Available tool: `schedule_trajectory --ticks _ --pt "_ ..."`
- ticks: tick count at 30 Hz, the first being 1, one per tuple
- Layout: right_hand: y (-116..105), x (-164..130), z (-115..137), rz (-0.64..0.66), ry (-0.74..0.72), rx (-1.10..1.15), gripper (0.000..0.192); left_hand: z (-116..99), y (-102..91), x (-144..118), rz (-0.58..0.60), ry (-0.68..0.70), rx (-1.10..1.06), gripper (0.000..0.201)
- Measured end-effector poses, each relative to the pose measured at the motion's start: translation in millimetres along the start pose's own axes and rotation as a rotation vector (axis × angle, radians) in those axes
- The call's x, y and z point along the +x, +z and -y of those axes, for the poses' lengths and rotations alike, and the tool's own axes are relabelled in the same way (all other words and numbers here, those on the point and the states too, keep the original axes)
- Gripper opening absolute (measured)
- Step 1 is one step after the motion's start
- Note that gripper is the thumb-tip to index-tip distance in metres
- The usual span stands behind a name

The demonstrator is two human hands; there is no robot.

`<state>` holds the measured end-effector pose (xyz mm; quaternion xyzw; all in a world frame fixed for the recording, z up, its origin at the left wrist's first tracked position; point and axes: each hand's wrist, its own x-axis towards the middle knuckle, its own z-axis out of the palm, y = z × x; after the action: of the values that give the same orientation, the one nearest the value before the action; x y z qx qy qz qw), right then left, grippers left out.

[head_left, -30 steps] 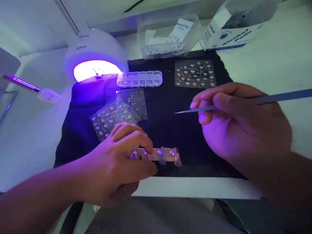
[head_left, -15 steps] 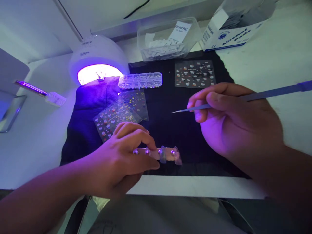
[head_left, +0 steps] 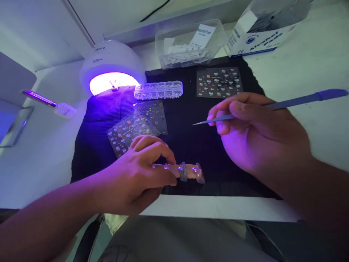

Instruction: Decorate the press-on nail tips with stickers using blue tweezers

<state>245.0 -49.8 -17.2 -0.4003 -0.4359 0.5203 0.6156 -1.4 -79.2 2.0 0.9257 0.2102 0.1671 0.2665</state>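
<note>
My left hand (head_left: 144,171) reaches in from the left, thumb and index finger closed across a narrow pinkish strip (head_left: 191,171) at the front of the black towel. On the strip's right end sit two false nails: a translucent grey nail (head_left: 183,171) and a clear pinkish nail (head_left: 200,173). Small shiny round studs show along the strip; its left part is partly hidden by my fingers. My right hand (head_left: 253,131) is raised to the right, fingers closed around slim pointed tweezers (head_left: 294,100). Their fine tip points left above the towel, apart from the strip.
A lit nail lamp (head_left: 114,63) stands at the back left. Near it on the black towel (head_left: 182,145) lie a compartment case (head_left: 158,90) and several sticker sheets (head_left: 219,83). Behind are a clear tub (head_left: 188,60) of alcohol pads and a cardboard box (head_left: 261,36). A brush (head_left: 49,103) is at left.
The view has shifted slightly. My right hand and the tweezers sit a little further left, showing more of their purple rear end. My left hand keeps its grip on the strip.
</note>
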Motion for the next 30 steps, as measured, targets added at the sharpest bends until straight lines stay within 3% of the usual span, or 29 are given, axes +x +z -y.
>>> schedule_trajectory --ticks 4,9,14,16,18,22,30 --pt "-0.5 0.7 -1.1 0.005 0.013 -0.007 0.016 -0.4 -0.7 0.3 -0.021 0.001 -0.015 0.028" --pt "-0.3 1.6 0.1 -0.015 0.049 0.009 0.015 7.0 -10.8 -3.0 -0.212 0.001 -0.003 0.029" --pt "-2.2 2.1 1.6 0.007 0.07 0.02 0.016 35.9 -30.1 -15.2 -0.563 -0.304 0.232 0.016" --pt "-4.1 2.4 1.4 0.03 0.078 0.012 0.017 48.8 -40.5 -20.1 -0.64 -0.44 0.336 0.018" --pt "-6.7 3.0 0.4 0.046 0.084 0.002 0.016 58.5 -49.9 -23.4 -0.633 -0.568 0.415 0.021" --pt "-12.8 5.7 -5.3 0.023 0.049 -0.004 0.013 68.0 -54.0 -21.4 -0.497 -0.761 0.472 0.034" --pt "-18.3 4.9 -18.7 -0.007 0.013 -0.07 0.01 67.8 -20.4 12.2 -0.252 -0.783 0.465 0.081"
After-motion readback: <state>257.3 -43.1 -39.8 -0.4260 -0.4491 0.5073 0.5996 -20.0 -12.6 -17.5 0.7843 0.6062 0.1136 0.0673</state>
